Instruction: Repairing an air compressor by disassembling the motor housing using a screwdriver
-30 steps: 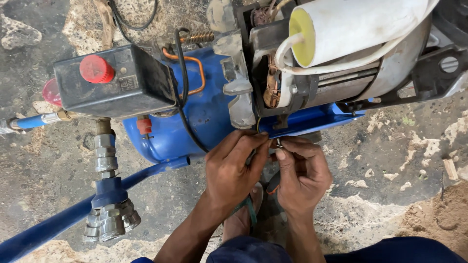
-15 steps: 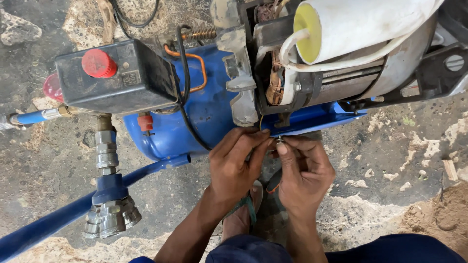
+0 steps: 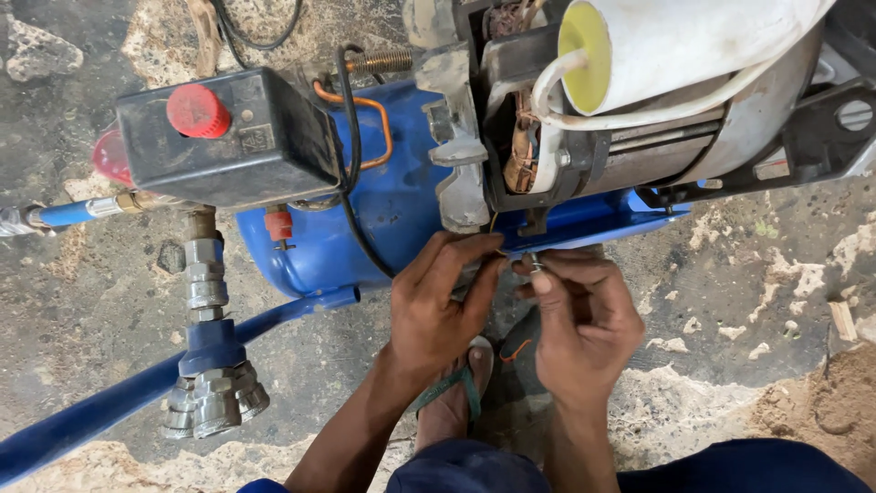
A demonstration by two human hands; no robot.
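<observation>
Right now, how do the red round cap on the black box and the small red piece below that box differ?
The red round cap sits on top of the black box; the small red piece hangs under it against the blue tank. The cap is broader and disc-like; the piece is narrower and blocky with a thin pin below. The cap lies farther from the left hand and right hand than the piece. Both are red.

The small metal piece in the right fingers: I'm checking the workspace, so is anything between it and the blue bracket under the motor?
Nothing visible: the small metal piece in the right hand sits just below the blue bracket, left hand alongside.
</observation>
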